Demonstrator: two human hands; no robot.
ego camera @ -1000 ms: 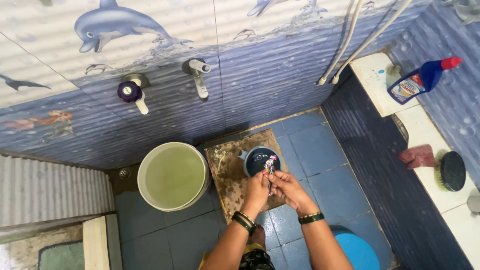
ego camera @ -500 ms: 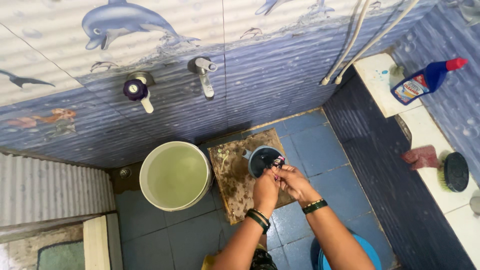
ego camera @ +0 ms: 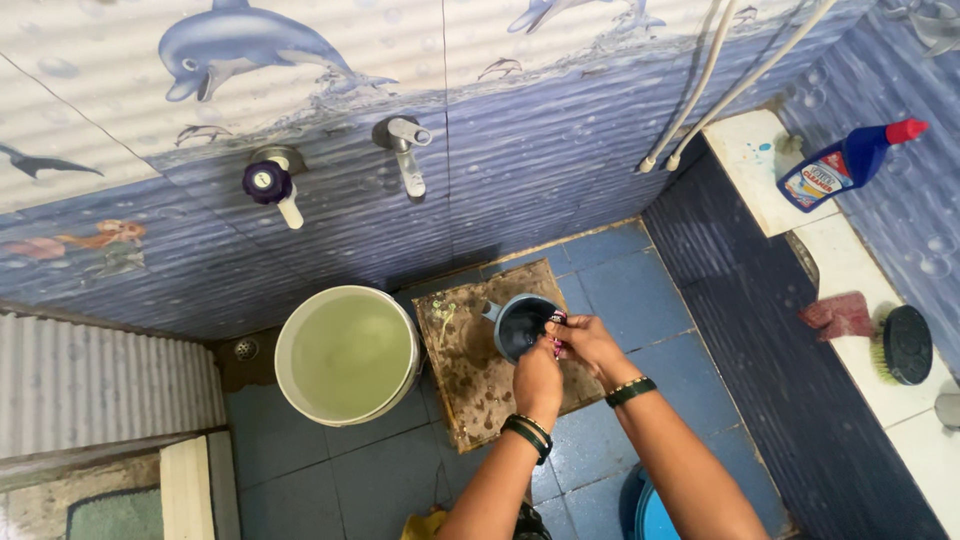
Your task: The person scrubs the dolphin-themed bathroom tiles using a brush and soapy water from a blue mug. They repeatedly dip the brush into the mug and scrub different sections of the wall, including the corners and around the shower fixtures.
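Both my hands meet over a blue-grey mug [ego camera: 519, 322] that stands on a stained brown slab [ego camera: 470, 370] on the blue tiled floor. My left hand [ego camera: 538, 381] and my right hand [ego camera: 587, 341] pinch a small pink and black sachet [ego camera: 556, 330] between their fingers, right at the mug's right rim. Dark bangles circle both wrists. The mug's inside looks dark; its contents are unclear.
A white bucket [ego camera: 346, 352] of greenish water stands left of the slab, under two wall taps [ego camera: 403, 150]. A white ledge at right carries a blue bottle with a red cap [ego camera: 848, 163], a red cloth [ego camera: 840, 314] and a black brush [ego camera: 905, 344]. A blue tub [ego camera: 655, 512] sits beside my right arm.
My hands and the sachet have shifted slightly right, from above the mug's middle to its right rim. The view has tilted a little.
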